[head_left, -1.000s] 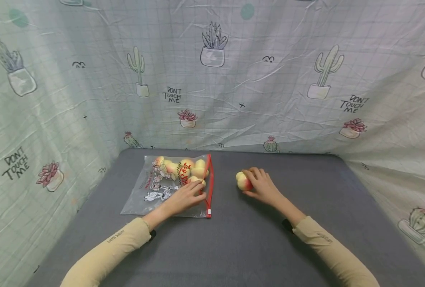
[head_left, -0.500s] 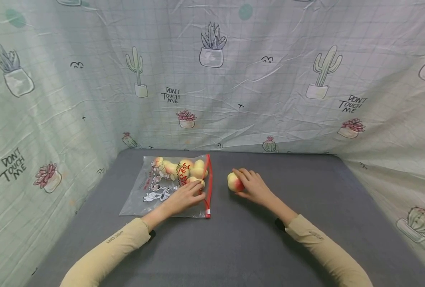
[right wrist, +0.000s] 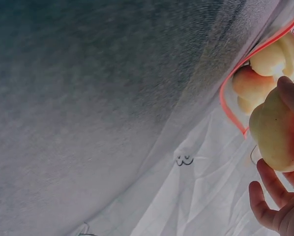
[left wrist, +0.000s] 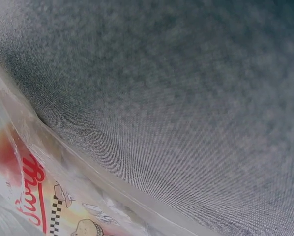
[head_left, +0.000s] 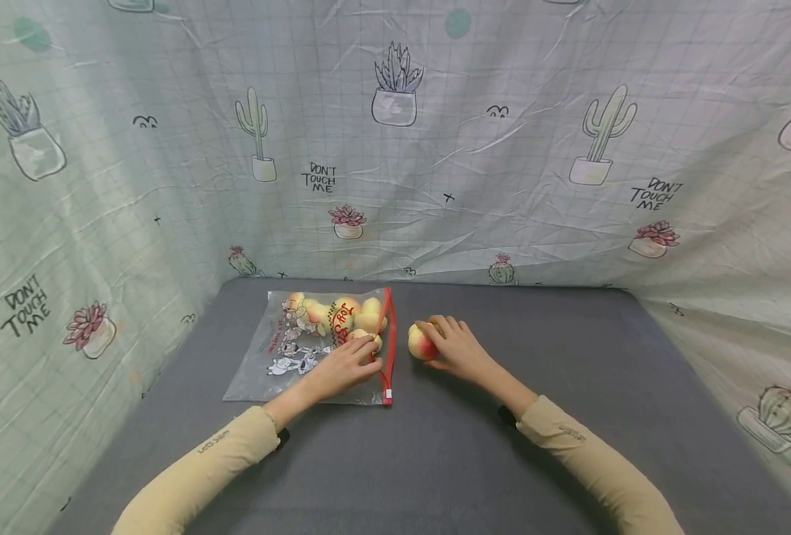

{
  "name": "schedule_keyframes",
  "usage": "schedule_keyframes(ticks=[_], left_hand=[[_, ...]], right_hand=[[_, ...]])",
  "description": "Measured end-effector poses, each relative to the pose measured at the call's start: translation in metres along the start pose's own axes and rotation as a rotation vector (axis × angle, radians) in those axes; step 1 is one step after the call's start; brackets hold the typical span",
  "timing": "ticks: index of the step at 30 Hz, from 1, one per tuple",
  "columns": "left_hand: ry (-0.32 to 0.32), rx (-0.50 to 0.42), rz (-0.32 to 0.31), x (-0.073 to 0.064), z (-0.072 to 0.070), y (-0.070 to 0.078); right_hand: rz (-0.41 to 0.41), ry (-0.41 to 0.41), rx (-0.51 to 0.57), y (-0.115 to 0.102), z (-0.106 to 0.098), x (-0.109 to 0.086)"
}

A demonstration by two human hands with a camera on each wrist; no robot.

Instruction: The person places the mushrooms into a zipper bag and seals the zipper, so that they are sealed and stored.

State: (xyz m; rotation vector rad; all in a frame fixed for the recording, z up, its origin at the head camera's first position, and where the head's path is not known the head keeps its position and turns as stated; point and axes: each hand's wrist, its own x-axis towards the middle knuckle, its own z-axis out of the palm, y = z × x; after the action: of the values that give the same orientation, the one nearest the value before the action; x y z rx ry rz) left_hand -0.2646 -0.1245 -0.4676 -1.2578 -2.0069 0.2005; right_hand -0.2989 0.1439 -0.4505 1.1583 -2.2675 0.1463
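Note:
A clear zip bag (head_left: 255, 379) with a red zipper edge and printed cartoons lies at the left of the table, several yellow-red peaches (head_left: 371, 315) inside it. At its mouth, my left hand (head_left: 343, 369) pinches the upper layer by the zipper, and the red edges stand apart. My right hand (head_left: 460, 351) holds another peach (head_left: 420, 342) just right of the bag mouth. In the right wrist view, thumb and fingers grip this peach (right wrist: 275, 132), with the bagged peaches (right wrist: 267, 61) behind it. The left wrist view shows bag plastic (left wrist: 88, 172) but little of the hand.
The dark grey table (head_left: 402, 468) extends in front of the bag and to the right. A hanging cloth (head_left: 462, 238) printed with cacti borders its back and sides. The white zipper slider (head_left: 388, 394) sits at the bag's near corner.
My right hand has moved left with the peach, bringing it close to the bag mouth. The left hand and the bag have stayed in place.

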Motion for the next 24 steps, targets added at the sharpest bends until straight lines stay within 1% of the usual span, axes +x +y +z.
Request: schedule_keyframes(ticks=[5,12,15,19,24], left_hand=[[-0.010,0.004,-0.008,0.000,0.000,0.001],[-0.022,0.005,-0.008,-0.001,0.001,0.002],[-0.018,0.003,-0.009,-0.002,0.001,0.001],[-0.010,-0.007,-0.014,-0.003,0.002,0.001],[-0.018,-0.010,-0.017,-0.005,0.003,0.001]], right_hand=[[-0.037,0.003,-0.027,-0.003,0.004,0.006],[-0.050,-0.003,-0.034,-0.007,0.011,0.015],[-0.048,-0.013,-0.046,-0.008,0.015,0.019],[-0.033,-0.023,-0.033,-0.009,0.020,0.024],[-0.029,-0.024,-0.021,-0.012,0.026,0.030]])
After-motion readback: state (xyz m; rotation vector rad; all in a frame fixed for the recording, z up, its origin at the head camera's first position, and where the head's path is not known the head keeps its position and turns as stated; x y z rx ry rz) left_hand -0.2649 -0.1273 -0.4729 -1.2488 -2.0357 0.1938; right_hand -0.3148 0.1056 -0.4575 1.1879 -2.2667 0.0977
